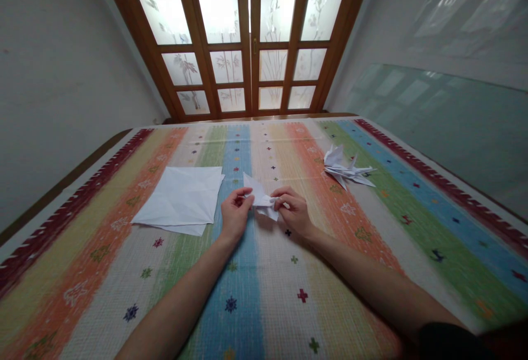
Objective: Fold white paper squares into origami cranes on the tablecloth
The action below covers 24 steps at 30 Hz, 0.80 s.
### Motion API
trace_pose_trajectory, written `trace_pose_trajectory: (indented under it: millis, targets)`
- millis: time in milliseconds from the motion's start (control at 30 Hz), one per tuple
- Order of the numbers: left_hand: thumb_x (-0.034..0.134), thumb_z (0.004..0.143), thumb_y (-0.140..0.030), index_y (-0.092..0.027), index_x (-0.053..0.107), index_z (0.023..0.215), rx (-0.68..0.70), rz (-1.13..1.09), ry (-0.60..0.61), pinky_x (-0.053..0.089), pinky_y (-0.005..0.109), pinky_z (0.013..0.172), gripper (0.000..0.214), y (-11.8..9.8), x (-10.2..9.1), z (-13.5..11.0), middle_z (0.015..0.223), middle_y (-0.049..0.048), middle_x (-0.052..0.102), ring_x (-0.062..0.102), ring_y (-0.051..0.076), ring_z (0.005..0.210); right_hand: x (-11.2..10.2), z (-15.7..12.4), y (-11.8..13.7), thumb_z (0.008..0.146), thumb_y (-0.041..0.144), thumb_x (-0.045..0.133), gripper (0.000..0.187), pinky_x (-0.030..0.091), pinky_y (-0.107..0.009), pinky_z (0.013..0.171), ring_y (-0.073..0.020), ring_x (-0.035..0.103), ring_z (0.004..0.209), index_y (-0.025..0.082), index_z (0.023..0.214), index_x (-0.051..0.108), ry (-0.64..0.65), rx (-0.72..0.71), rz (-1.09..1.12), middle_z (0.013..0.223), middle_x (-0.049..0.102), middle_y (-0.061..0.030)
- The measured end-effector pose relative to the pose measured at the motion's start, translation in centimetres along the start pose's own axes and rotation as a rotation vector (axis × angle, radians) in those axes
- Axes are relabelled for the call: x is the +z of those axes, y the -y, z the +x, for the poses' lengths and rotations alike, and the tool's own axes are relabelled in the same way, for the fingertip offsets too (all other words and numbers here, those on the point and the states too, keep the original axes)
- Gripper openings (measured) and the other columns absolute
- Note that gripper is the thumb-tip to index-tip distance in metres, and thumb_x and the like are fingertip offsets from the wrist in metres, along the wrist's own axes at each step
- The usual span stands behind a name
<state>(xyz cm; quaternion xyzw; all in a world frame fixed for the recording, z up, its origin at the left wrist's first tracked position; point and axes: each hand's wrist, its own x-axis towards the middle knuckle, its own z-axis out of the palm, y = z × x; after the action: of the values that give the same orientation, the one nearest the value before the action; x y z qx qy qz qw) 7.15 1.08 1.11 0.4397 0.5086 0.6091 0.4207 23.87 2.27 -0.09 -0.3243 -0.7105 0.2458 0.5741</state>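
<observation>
My left hand and my right hand both pinch a small, partly folded piece of white paper just above the striped cloth, near the middle of the surface. One pointed flap of the paper sticks up toward the far side. The fingers of both hands are closed on its edges.
A stack of flat white paper sheets lies to the left of my hands. Finished folded white paper figures lie to the far right. Wooden glazed doors stand beyond the surface, and a glass pane leans on the right wall.
</observation>
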Motion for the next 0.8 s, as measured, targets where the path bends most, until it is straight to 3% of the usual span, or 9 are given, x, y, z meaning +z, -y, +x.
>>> trace_pose_trajectory:
  millis: [133,300,433,500,567,633,700,800]
  targets:
    - [0.065,0.071,-0.03,-0.016,0.071,0.085,-0.025,-0.07,-0.012,0.041,0.022,0.054,0.021,0.0,0.1,-0.1,0.06,-0.0022,0.058,0.051,0.01,0.054,0.1,-0.1,0.2,0.074,0.005,0.052,0.025,0.048,-0.032,0.072,-0.0179,0.06,0.08,0.023,0.061,0.062,0.037,-0.048,-0.058,0.083,0.065,-0.0041]
    - [0.067,0.071,-0.031,-0.015,0.071,0.1,-0.069,-0.066,-0.021,0.045,0.024,0.062,0.034,-0.1,0.0,-0.1,0.072,0.0002,0.063,0.053,0.011,0.059,0.3,-0.2,0.8,0.078,0.006,0.05,0.024,0.049,-0.032,0.071,-0.0181,0.06,0.08,0.024,0.075,0.065,0.092,-0.122,-0.046,0.081,0.065,-0.0034]
    - [0.061,0.08,-0.047,-0.017,0.072,0.078,0.089,0.119,0.104,0.047,0.033,0.083,0.032,-0.5,-0.1,-0.4,0.102,0.0096,0.066,0.06,0.022,0.093,0.3,0.1,1.2,0.084,0.013,0.052,0.019,0.05,-0.031,0.07,-0.0176,0.062,0.078,0.025,0.09,0.065,-0.002,-0.077,-0.071,0.082,0.066,-0.003]
    - [0.062,0.078,-0.056,-0.019,0.068,0.065,0.184,0.205,0.15,0.042,0.04,0.096,0.04,-0.7,0.0,-0.6,0.117,0.0119,0.064,0.052,0.029,0.116,0.3,0.2,1.3,0.087,0.016,0.053,0.016,0.05,-0.032,0.069,-0.0179,0.062,0.077,0.025,0.088,0.065,-0.084,-0.062,-0.106,0.08,0.065,-0.0031]
    - [0.064,0.073,-0.064,-0.021,0.064,0.057,0.217,0.215,0.196,0.039,0.043,0.1,0.046,-0.9,0.1,-0.9,0.118,0.0113,0.065,0.044,0.033,0.125,0.2,0.0,1.3,0.088,0.018,0.053,0.015,0.052,-0.034,0.069,-0.0188,0.063,0.077,0.026,0.086,0.065,-0.175,-0.076,-0.135,0.08,0.065,-0.0037]
    - [0.062,0.069,-0.071,-0.021,0.063,0.053,0.137,0.147,0.271,0.043,0.04,0.091,0.052,-0.9,0.2,-1.2,0.099,0.011,0.07,0.053,0.032,0.113,0.1,-0.5,1.2,0.087,0.021,0.055,0.012,0.054,-0.036,0.071,-0.0204,0.066,0.08,0.027,0.087,0.065,-0.205,-0.109,-0.151,0.083,0.067,-0.0052]
    - [0.059,0.067,-0.076,-0.02,0.061,0.051,-0.014,0.068,0.369,0.046,0.034,0.073,0.058,-0.8,0.4,-1.3,0.072,0.0079,0.067,0.059,0.025,0.083,0.1,-1.2,0.9,0.085,0.025,0.06,0.008,0.056,-0.039,0.075,-0.0221,0.067,0.085,0.028,0.09,0.065,-0.16,-0.142,-0.144,0.091,0.069,-0.0066]
    - [0.064,0.066,-0.073,-0.017,0.06,0.055,-0.218,-0.077,0.428,0.04,0.028,0.055,0.057,-0.8,0.6,-1.3,0.055,0.0021,0.059,0.05,0.015,0.056,-0.1,-1.8,0.3,0.085,0.03,0.063,0.008,0.056,-0.042,0.082,-0.0237,0.068,0.092,0.031,0.092,0.067,-0.046,-0.194,-0.142,0.094,0.07,-0.0066]
